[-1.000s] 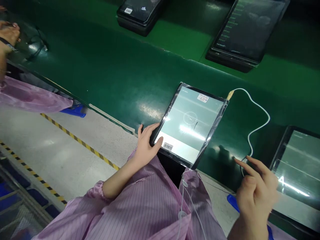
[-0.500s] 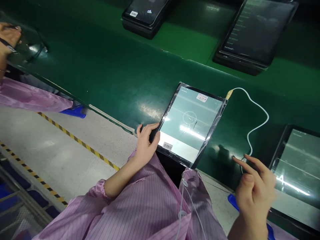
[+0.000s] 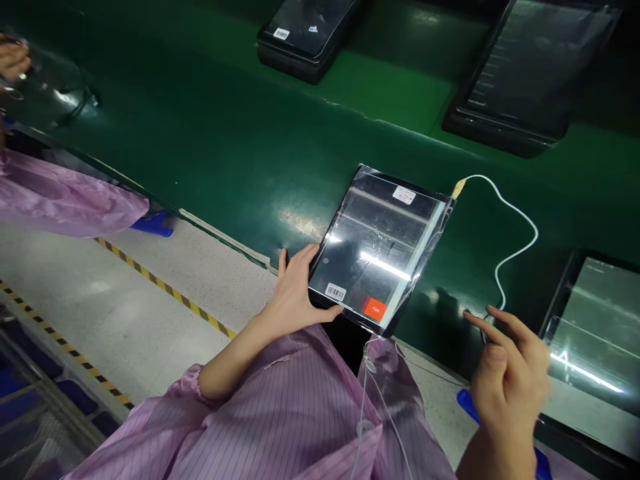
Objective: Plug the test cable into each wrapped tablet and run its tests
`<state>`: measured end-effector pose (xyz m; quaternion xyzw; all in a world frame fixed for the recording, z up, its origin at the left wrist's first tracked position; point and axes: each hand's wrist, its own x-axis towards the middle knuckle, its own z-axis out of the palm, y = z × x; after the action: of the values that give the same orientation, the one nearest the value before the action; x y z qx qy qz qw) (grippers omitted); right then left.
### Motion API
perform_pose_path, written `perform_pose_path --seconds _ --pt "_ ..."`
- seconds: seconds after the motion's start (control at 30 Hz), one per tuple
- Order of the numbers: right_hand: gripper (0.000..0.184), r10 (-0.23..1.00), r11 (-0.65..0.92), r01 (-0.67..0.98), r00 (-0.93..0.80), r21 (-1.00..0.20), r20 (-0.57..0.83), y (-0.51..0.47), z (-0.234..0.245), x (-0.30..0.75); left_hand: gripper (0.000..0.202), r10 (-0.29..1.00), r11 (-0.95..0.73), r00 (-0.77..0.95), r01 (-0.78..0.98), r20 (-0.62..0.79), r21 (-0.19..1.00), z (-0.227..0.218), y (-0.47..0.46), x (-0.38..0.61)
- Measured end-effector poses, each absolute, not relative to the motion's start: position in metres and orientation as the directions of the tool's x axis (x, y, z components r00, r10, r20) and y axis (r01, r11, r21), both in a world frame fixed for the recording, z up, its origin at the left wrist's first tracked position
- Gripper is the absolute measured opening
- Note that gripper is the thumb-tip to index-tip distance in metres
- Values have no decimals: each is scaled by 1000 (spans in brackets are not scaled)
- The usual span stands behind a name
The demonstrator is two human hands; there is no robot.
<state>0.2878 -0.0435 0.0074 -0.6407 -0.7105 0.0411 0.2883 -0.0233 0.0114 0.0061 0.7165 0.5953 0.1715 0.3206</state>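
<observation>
A tablet (image 3: 377, 250) with a clear film and paper labels lies slanted at the near edge of the green bench. Its dark screen carries a red "Fail" button near the bottom. My left hand (image 3: 293, 297) grips its lower left corner, fingers along the left side and thumb at the bottom edge. A white cable (image 3: 536, 233) with a yellowish plug (image 3: 459, 187) reaches the tablet's upper right corner. To the right, my right hand (image 3: 515, 380) is raised with fingers parted, close to the cable's lower end. It holds nothing that I can see.
Another tablet (image 3: 600, 320) lies at the right. Two more devices, a left one (image 3: 307, 33) and a right one (image 3: 525, 73), sit on black bases at the back. A co-worker's hand (image 3: 13, 63) and pink sleeve (image 3: 70, 197) show at the left.
The tablet's screen has gone from pale green to dark with a red "Fail" button. My left thumb has moved down and right to the bottom edge. My right hand stays nearly still.
</observation>
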Motion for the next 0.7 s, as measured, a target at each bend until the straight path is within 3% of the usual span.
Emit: perform_pose_path --seconds 0.2,0.5,0.7 --pt "47 936 170 883 -6 -438 351 -46 5 291 107 975 -88 198 766 -105 637 4 9 -15" --pt "45 932 157 876 21 -455 362 -47 3 290 78 999 -2 -22 801 33 599 -2 11 6" --pt "42 931 130 882 48 -454 361 -46 1 292 80 1000 13 -8 775 -10 632 2 11 2"
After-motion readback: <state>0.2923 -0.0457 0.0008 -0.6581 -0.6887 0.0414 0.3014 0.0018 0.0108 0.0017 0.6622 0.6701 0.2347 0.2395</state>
